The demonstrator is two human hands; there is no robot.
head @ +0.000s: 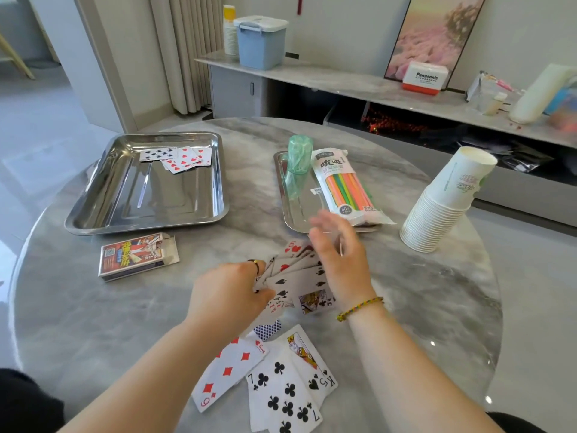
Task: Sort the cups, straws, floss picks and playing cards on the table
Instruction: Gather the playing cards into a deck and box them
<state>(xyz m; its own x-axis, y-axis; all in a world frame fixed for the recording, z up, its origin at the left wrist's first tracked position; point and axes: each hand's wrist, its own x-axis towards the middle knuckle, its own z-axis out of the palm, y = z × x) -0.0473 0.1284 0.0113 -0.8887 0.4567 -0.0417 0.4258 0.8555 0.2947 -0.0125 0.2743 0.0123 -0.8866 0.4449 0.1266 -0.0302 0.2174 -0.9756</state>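
Observation:
My left hand (232, 292) grips a fan of playing cards (299, 278) just above the middle of the marble table (437, 301). My right hand (338, 254) hovers over the fan, blurred, fingers spread and relaxed. More cards (278, 382) lie face up at the near edge. A few cards (179, 157) rest in the large steel tray (93, 210) on the left. The narrower tray (299, 207) holds a green tub of floss picks (298, 157) and a bag of coloured straws (349, 189). A tilted stack of white paper cups (443, 201) stands at the right.
The open card box (134, 256) lies in front of the large tray. Behind the table runs a low cabinet (343, 82) with a blue storage box (260, 42), a cup stack (229, 32), a Panasonic box (424, 78) and clutter on the right.

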